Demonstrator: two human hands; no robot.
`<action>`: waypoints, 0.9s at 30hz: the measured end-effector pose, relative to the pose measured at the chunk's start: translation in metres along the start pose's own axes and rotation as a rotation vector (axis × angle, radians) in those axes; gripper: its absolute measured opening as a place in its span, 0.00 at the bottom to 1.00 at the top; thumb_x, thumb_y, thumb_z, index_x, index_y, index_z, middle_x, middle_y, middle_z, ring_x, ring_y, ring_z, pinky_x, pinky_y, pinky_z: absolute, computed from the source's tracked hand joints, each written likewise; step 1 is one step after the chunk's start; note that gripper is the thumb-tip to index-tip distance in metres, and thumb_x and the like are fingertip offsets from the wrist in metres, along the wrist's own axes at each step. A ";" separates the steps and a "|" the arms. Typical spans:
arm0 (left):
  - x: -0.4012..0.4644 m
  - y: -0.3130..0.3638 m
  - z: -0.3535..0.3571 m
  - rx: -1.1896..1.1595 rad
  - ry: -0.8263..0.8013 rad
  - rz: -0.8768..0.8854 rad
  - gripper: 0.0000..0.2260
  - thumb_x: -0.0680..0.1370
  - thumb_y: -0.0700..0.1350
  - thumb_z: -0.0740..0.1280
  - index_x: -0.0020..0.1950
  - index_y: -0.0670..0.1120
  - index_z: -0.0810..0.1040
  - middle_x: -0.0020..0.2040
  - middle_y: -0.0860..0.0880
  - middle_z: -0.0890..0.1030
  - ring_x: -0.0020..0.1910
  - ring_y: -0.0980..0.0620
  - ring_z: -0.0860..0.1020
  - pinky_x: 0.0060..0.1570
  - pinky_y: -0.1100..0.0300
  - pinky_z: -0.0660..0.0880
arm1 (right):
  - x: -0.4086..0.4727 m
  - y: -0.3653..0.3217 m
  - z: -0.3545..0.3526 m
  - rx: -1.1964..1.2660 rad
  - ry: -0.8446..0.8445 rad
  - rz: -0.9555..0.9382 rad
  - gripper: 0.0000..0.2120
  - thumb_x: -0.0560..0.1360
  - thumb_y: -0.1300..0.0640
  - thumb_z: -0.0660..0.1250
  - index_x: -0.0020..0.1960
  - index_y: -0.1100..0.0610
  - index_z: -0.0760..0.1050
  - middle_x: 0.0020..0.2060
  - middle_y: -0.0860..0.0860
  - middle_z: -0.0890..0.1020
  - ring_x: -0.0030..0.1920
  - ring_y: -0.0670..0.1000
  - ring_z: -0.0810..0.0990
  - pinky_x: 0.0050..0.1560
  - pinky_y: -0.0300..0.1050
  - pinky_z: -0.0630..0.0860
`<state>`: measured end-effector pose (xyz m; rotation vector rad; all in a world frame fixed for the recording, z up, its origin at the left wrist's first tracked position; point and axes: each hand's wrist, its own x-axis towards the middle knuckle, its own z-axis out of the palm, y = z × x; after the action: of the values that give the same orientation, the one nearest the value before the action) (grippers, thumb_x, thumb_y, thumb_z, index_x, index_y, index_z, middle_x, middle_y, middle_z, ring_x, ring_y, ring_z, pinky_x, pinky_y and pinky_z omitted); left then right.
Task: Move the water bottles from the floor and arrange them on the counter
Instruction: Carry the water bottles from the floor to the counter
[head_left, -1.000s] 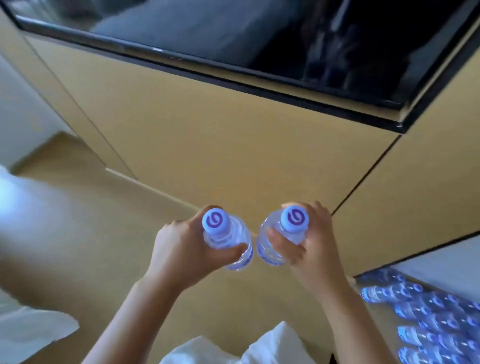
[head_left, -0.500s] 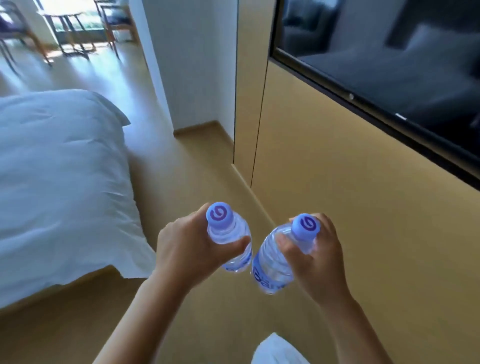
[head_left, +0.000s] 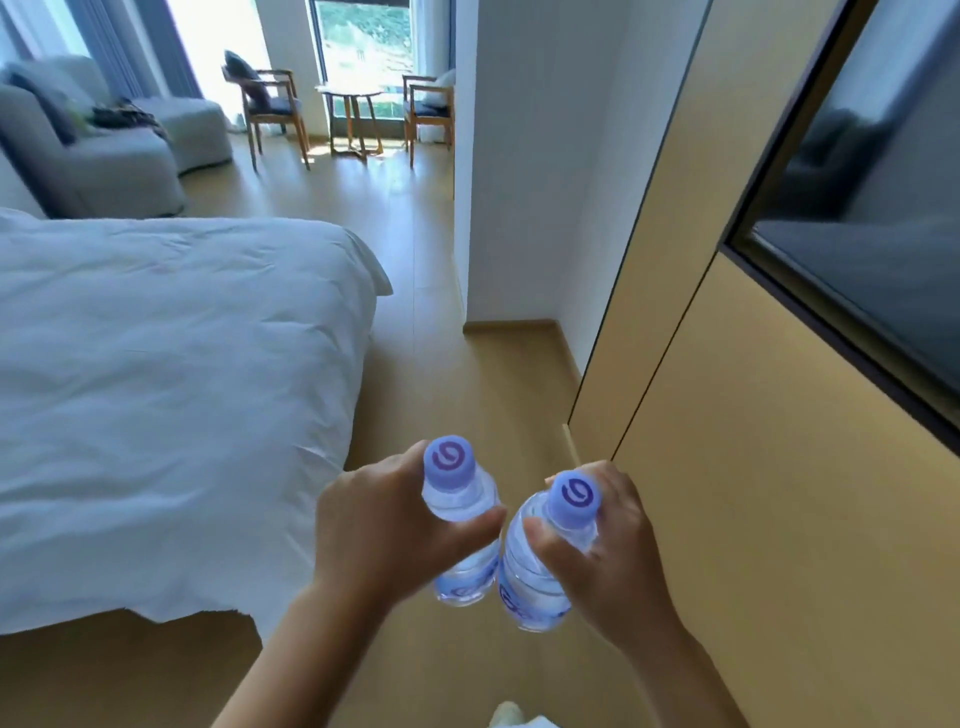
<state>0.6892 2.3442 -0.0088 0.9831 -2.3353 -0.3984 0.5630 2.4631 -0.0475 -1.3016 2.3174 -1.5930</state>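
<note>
From the head view, your left hand (head_left: 384, 525) is curled around the neck of one water bottle (head_left: 460, 519), and your right hand (head_left: 608, 551) is curled around the second bottle (head_left: 535, 571). Both are held above the wooden floor (head_left: 441, 374), lower ends nearly touching. The white bed (head_left: 171, 374) lies at your left, the tan wall panel (head_left: 753, 493) at your right.

A white bed (head_left: 171, 374) fills the left, over a light wood floor (head_left: 415, 364). Far off, a grey sofa (head_left: 93, 156), 2 wooden chairs (head_left: 270, 111) and a small round table (head_left: 353, 111) stand by bright windows (head_left: 363, 44). Right: tan wall panels (head_left: 779, 519) with a dark screen (head_left: 872, 218).
</note>
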 end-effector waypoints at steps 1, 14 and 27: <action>0.016 0.003 0.007 0.006 0.027 -0.013 0.21 0.56 0.68 0.58 0.29 0.50 0.73 0.24 0.51 0.75 0.25 0.46 0.76 0.29 0.64 0.62 | 0.020 0.007 0.000 0.006 -0.011 -0.017 0.12 0.63 0.44 0.64 0.39 0.51 0.70 0.38 0.47 0.75 0.43 0.47 0.74 0.45 0.35 0.69; 0.174 -0.020 0.084 0.039 0.034 -0.190 0.22 0.57 0.69 0.59 0.31 0.52 0.78 0.24 0.52 0.77 0.24 0.47 0.76 0.27 0.66 0.61 | 0.213 0.078 0.045 0.101 -0.101 -0.068 0.11 0.64 0.44 0.65 0.39 0.50 0.71 0.38 0.47 0.76 0.44 0.49 0.76 0.45 0.39 0.72; 0.411 -0.123 0.132 0.011 0.055 -0.104 0.19 0.58 0.65 0.70 0.35 0.51 0.80 0.25 0.55 0.78 0.23 0.51 0.75 0.25 0.74 0.56 | 0.436 0.115 0.179 0.115 -0.120 -0.071 0.07 0.68 0.44 0.64 0.40 0.47 0.72 0.39 0.46 0.76 0.44 0.49 0.76 0.46 0.36 0.71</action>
<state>0.4441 1.9681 -0.0127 1.1096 -2.2462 -0.3948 0.2949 2.0590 -0.0485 -1.4258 2.1001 -1.5940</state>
